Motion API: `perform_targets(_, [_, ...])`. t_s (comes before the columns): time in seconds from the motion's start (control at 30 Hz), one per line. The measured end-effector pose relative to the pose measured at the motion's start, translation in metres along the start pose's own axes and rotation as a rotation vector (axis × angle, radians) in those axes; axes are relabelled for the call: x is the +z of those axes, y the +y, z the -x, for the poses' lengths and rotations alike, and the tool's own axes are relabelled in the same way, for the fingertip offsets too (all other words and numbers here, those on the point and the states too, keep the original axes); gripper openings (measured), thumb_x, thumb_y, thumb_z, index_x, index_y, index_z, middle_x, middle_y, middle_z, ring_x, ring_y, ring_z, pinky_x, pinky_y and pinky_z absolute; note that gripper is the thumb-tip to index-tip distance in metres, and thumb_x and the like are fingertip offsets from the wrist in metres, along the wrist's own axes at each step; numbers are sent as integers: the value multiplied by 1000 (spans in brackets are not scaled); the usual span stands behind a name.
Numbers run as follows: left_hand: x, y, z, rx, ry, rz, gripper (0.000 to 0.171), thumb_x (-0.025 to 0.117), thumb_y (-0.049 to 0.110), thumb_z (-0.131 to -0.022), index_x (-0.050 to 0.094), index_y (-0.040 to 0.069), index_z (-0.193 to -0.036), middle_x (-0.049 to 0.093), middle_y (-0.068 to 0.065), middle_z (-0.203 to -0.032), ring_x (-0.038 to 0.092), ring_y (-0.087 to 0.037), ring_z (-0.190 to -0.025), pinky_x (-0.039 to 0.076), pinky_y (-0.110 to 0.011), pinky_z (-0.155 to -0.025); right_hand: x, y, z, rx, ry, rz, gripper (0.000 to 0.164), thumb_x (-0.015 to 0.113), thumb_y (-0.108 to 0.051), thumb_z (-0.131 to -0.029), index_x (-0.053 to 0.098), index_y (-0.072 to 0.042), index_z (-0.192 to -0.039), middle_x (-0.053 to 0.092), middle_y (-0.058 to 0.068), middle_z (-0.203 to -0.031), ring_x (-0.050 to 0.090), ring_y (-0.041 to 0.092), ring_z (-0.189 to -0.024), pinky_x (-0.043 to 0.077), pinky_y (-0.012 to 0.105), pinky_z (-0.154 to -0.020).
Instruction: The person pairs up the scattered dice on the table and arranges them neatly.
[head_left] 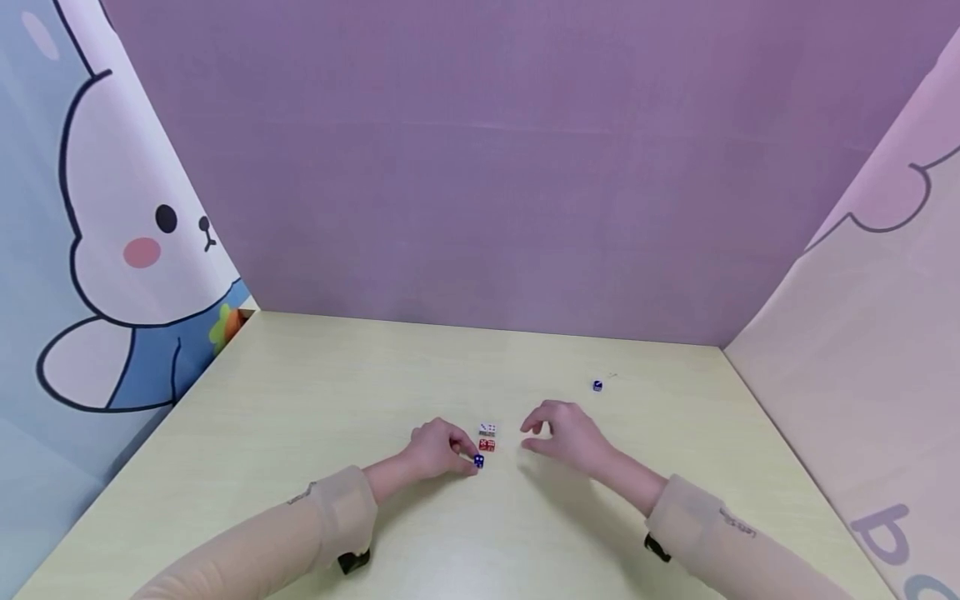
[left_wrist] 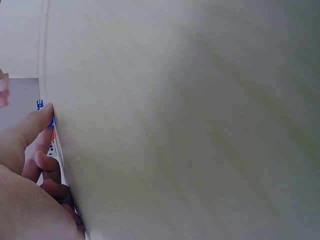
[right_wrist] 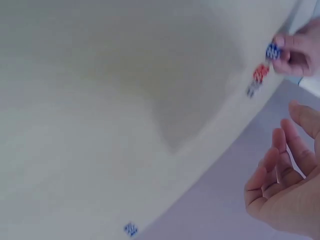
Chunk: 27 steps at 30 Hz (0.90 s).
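Observation:
My left hand pinches a blue die between thumb and forefinger, low over the table or on it. Just beyond that die sit two red dice side by side. Behind the red ones, a pair of white dice forms another short row. My right hand hovers to the right of the rows, thumb and fingers apart, holding nothing. The right wrist view shows its fingers loosely bent, with the left hand and its blue die across from it. In the left wrist view, fingers mostly cover the dice.
A second blue die lies alone farther back on the right of the pale table. A purple wall panel stands along the table's far edge, with printed panels at the sides.

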<state>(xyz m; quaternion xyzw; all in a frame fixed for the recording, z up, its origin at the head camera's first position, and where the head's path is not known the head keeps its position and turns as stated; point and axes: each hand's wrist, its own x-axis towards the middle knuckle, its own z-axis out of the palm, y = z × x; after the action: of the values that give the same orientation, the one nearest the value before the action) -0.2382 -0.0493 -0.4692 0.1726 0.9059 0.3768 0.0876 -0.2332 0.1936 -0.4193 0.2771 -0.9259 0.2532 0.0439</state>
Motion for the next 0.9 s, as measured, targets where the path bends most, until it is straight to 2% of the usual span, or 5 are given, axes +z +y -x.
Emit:
perform_targets(0.23, [3, -1, -3, -26, -9, 9, 16, 85, 27, -67, 74, 25, -78, 54, 11, -61, 48, -9, -64, 25, -41, -78, -37, 28, -2, 15, 5, -53, 19, 77, -13, -76, 72, -7, -94, 65, -4, -80, 54, 15, -71, 43, 23, -65])
perform_targets(0.43, [4, -2, -3, -27, -5, 5, 16, 85, 28, -67, 73, 25, -78, 54, 11, -60, 48, -9, -63, 27, -42, -80, -57, 66, -5, 98, 64, -38, 19, 75, -12, -79, 72, -4, -95, 66, 1, -82, 53, 16, -73, 43, 26, -66])
perform_targets(0.67, [4, -3, -3, -32, -4, -1, 17, 85, 28, -66, 73, 26, -78, 54, 11, -60, 48, -9, -63, 27, -42, -80, -64, 113, -3, 261, 118, -13, 19, 72, -14, -82, 71, -4, -97, 68, 4, -81, 51, 14, -69, 40, 25, -60])
perform_targets(0.9, [4, -5, -6, -34, 6, -25, 17, 85, 29, -66, 73, 27, -77, 54, 11, -61, 47, -9, -63, 26, -39, -77, -60, 141, -4, 315, 114, -21, 22, 70, -13, -84, 69, 0, -101, 67, 8, -83, 53, 19, -74, 41, 28, -61])
